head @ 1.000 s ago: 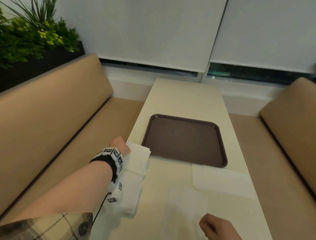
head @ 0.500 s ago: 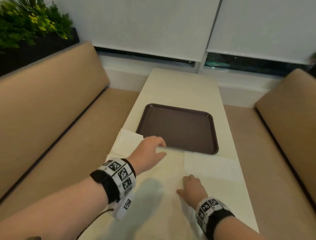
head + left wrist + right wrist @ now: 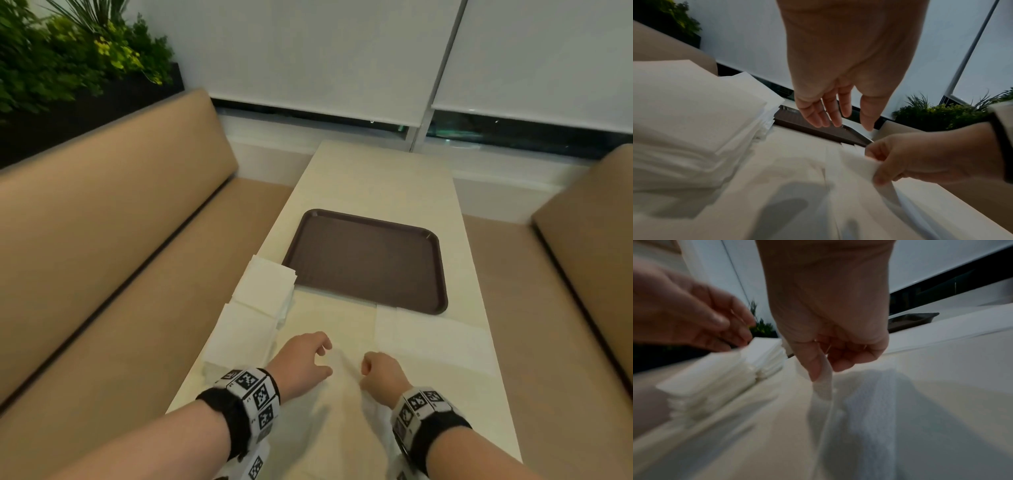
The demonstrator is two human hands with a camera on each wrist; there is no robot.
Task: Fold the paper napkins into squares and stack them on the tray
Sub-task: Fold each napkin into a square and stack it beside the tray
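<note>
- We see a brown tray in the middle of the long table.
- Our right hand is near the tray, on our side of it. Its thumb and fingers pinch the edge of a thin white napkin and lift it off the table.
- Our left hand is just beside the right one. Its fingers are loose and a bit spread, and they hold nothing.
- Two piles of napkins sit by the tray's near left corner, at the table edge.
- A flat napkin touches the tray's near edge.
</note>
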